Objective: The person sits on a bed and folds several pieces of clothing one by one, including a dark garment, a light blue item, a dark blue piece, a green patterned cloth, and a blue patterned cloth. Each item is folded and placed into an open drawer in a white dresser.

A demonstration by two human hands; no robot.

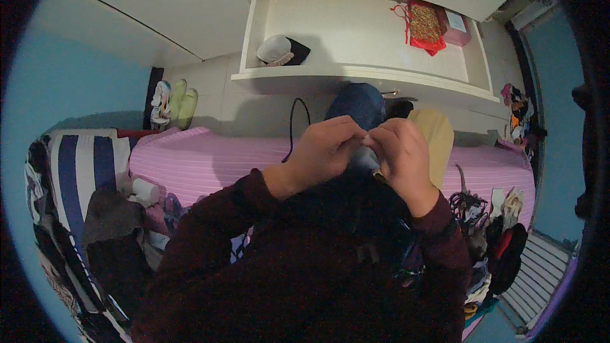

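My left hand and my right hand meet above my lap, their fingertips pinched together and touching. Just below and between them shows a light grey-blue cloth, mostly covered by the hands, so its shape cannot be told. A tiny pale bit of it seems to peek out where the fingers join. Under the hands are a dark blue fabric shape, which looks like a knee, and a beige-yellow one beside my right hand.
An open white drawer stands ahead, with a grey-and-black bundle, a red-and-gold pouch and a pinkish box in it. Pink striped bedding lies beneath me. Green slippers stand left; clothes are piled right.
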